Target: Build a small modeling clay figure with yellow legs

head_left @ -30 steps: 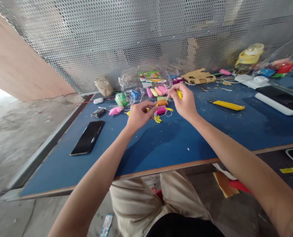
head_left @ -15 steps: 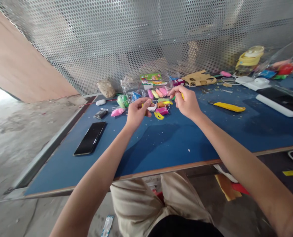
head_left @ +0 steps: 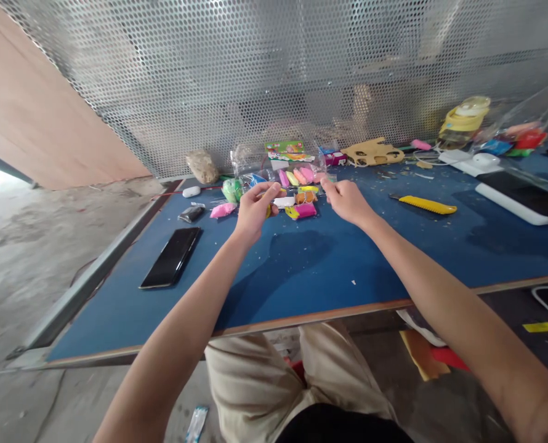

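My left hand [head_left: 255, 212] is raised over the blue table, its fingers closed round a small yellow piece [head_left: 268, 211] that is mostly hidden by them. To its right, my right hand [head_left: 345, 200] is closed with thumb and forefinger pinched together; what it holds, if anything, I cannot make out. Between and behind the hands lie small coloured packets that look like modelling clay: a magenta one [head_left: 306, 210], an orange one [head_left: 305, 197], a white one [head_left: 284, 202] and several pastel pieces [head_left: 297, 177].
A black phone [head_left: 170, 257] lies on the left of the blue table [head_left: 302, 271]. On the right are a yellow utility knife [head_left: 428, 204], a white device with a dark top [head_left: 527, 194] and a yellow-wrapped jar [head_left: 464, 123]. Perforated metal sheet [head_left: 255, 74] stands behind.
My right hand has dropped slightly and turned; the yellow bit seen in it before no longer shows. My left hand stays nearly in place, and the view has shifted slightly.
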The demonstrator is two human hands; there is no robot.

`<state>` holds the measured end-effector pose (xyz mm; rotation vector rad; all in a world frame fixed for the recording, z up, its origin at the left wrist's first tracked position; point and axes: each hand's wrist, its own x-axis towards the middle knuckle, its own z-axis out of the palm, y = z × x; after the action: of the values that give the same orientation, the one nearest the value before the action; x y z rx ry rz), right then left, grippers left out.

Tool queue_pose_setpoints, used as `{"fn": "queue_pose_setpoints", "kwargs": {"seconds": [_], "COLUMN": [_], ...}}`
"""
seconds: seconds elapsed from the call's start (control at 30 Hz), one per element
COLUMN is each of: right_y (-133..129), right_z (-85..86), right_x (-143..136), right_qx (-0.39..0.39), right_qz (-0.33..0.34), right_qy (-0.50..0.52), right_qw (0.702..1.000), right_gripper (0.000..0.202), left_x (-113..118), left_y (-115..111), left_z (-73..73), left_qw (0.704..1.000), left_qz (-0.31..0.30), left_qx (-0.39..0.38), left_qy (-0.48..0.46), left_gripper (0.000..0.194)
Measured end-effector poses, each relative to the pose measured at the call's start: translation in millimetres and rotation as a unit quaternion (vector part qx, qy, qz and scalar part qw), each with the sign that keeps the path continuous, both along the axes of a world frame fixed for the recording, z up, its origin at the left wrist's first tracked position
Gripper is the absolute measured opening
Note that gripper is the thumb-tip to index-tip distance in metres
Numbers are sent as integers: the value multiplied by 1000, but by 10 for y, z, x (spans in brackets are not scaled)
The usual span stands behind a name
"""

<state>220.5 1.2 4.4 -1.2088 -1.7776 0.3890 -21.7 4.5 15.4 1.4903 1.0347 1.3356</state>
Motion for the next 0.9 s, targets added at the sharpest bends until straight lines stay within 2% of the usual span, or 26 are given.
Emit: {"fn": "queue_pose_setpoints", "kwargs": {"seconds": [0.1,0.3,0.47,0.57,0.7,0.9], "right_y": [22,-52,-138,-168,-209,-201], "right_z": [-25,35,81,94,120,131], "right_x": [-19,-54,-77,-84,-71,-36], "right_qx": [-13,70,74,88,125,199], "right_qz": [25,25,42,52,60,58], "right_qy": [10,47,34,27,6,-31], "right_qw": [1000,996,996,994,990,978], "right_gripper": [61,50,42,40,34,27], "left_x": [-7,-9,2,12,20,23], "left_y": [13,21,7,-18,-42,-44], "left_z": [13,17,4,6,4,-7], "left_qw": [1000,999,1000,998,996,996], "left_qz": [3,15,5,-27,-68,-56], "left_qx": [-6,-18,14,46,44,40], "left_qy": [-16,-43,-8,27,30,54], "left_gripper": [24,19,21,20,20,26]}}
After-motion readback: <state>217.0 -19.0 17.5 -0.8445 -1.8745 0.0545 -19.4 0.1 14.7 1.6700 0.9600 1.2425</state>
